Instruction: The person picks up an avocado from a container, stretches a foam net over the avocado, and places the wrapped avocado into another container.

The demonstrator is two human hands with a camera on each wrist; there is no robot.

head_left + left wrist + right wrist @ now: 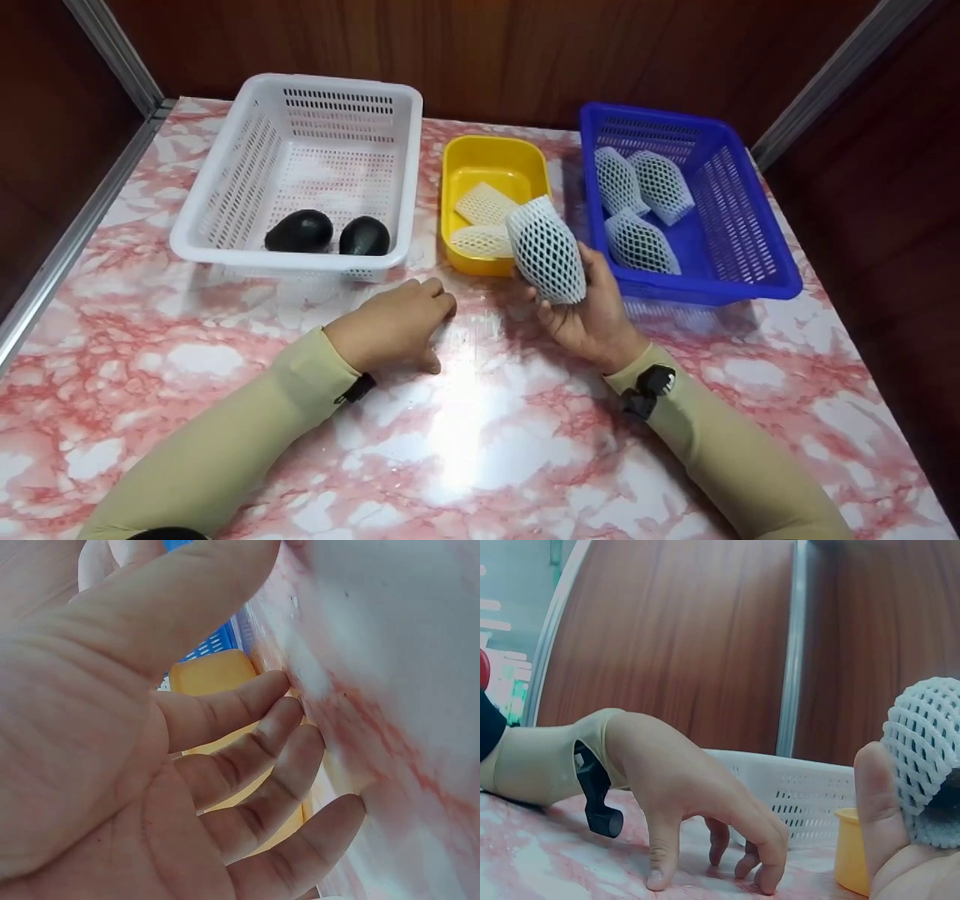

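My right hand (592, 322) holds an avocado in a white foam net sleeve (547, 251), raised near the front right of the yellow tub (536, 157). The same sleeve (922, 742) shows at the right edge of the right wrist view, dark fruit visible through its end. My left hand (397, 322) rests on the table with fingertips down, holding nothing. In the left wrist view its fingers (285, 780) are loosely bent. Inside the tub lie foam net sleeves (487, 202), flat. Bare dark avocados (300, 231) lie in the white basket (180, 232).
On the right stands a blue basket (780, 274) holding several netted avocados (641, 244). The red-and-white marbled table (510, 465) is bounded by brown wood panels (495, 60) at the back and sides, with metal strips at the corners.
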